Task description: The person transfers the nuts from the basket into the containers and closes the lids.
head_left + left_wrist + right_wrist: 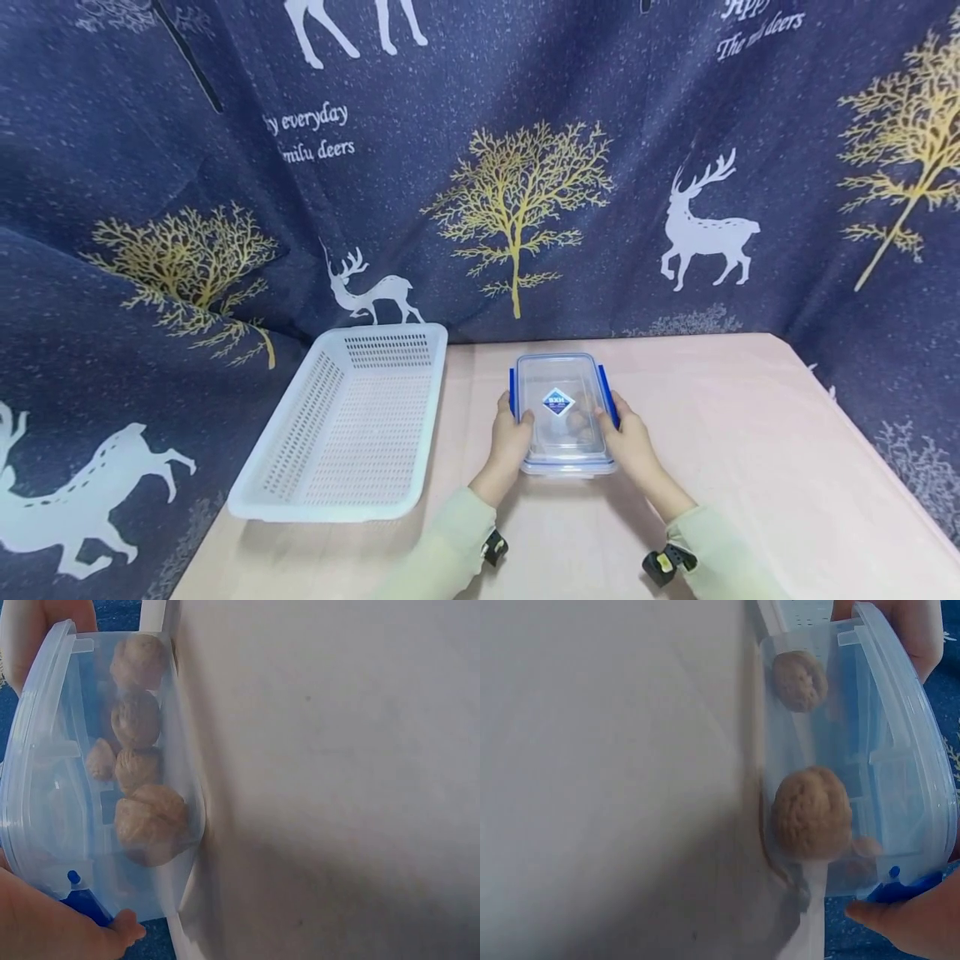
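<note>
A clear plastic food container (562, 367) with a blue-edged lid and a blue-and-white label is in front of me in the head view. My left hand (512, 437) grips its left side and my right hand (630, 442) grips its right side, with both thumbs over the lid's edge. Blue clips (608, 396) run along the two sides. Through the container wall, the left wrist view shows several walnuts (150, 821); in the right wrist view a large walnut (811, 814) lies near that side. Whether the container touches the table is unclear.
A white perforated plastic basket (431, 425) stands on the left of the pink-covered table (750, 417). Behind the table hangs a dark blue cloth (600, 292) printed with deer and trees.
</note>
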The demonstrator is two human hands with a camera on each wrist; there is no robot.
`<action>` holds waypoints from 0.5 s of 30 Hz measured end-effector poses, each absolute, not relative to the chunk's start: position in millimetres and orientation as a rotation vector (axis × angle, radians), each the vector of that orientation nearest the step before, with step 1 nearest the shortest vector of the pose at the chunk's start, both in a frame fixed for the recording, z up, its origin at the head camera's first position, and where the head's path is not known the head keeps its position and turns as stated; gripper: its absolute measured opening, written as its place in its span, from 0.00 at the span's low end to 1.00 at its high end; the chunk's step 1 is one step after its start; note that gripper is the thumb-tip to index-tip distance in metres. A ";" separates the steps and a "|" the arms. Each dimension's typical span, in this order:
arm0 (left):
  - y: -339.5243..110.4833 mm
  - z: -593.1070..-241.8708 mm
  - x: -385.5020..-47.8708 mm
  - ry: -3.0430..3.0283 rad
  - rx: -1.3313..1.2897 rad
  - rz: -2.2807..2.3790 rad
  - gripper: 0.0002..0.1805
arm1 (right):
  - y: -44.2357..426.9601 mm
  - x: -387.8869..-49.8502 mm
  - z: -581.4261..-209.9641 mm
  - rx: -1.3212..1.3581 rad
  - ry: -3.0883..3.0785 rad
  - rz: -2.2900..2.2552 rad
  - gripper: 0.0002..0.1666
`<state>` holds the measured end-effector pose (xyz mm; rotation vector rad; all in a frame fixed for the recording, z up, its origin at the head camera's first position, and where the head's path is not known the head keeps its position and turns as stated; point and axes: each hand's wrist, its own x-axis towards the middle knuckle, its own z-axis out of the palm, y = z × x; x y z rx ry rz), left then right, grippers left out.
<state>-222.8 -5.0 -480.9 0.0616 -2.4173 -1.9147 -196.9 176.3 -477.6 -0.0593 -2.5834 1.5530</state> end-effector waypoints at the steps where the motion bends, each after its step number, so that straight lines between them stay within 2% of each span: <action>1: -4.8 -481.8 -223.1 -2.430 0.045 -1.900 0.33 | 176.0 -196.2 -477.5 -0.058 -2.587 1.537 0.33; 15: 9.4 -481.2 -224.0 -2.515 -0.106 -1.769 0.33 | 175.5 -193.5 -474.9 -0.040 -2.569 1.255 0.28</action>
